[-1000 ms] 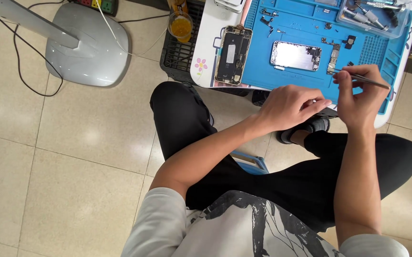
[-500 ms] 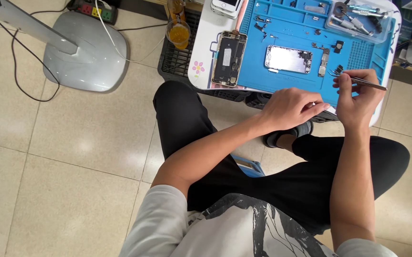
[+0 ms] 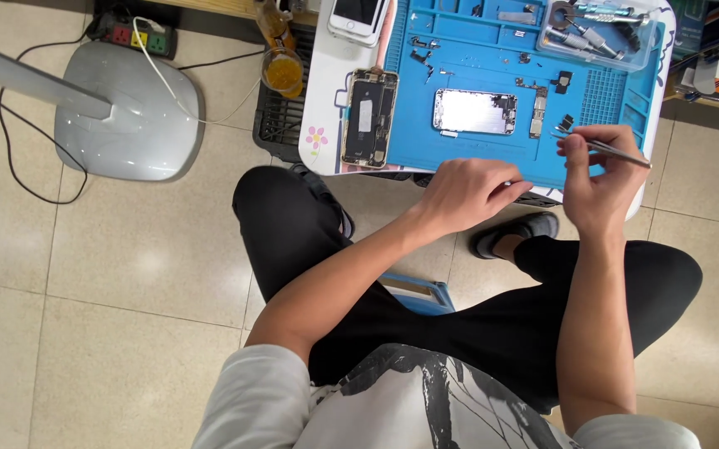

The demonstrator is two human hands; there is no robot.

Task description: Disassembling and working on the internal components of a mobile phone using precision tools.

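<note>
Two hands worked at the near edge of a blue mat (image 3: 459, 158) in the upper right of the frame. Right hand (image 3: 600, 179) was pinched shut on thin metal tweezers (image 3: 605, 148), tips pointing left toward a small dark part (image 3: 566, 123) on the mat; whether the tips touched it could not be told. Left hand (image 3: 467, 193) lay loosely curled at the mat's front edge, fingers together; no object seen in it.

Just above the hands, centre of the mat, lay a bare phone backplate (image 3: 474, 111), silver, flat. A narrow circuit board (image 3: 536, 116) sat just right of it. Small loose parts were scattered across the upper mat. A clear tray (image 3: 642, 54) with screwdrivers occupied the mat's upper right corner.

Left of the mat, on the white surface (image 3: 322, 100), an opened phone body (image 3: 369, 116) lay face up; a white phone (image 3: 358, 17) above it. Far left on the tiled floor: grey lamp base (image 3: 127, 116) and power strip (image 3: 131, 37).
</note>
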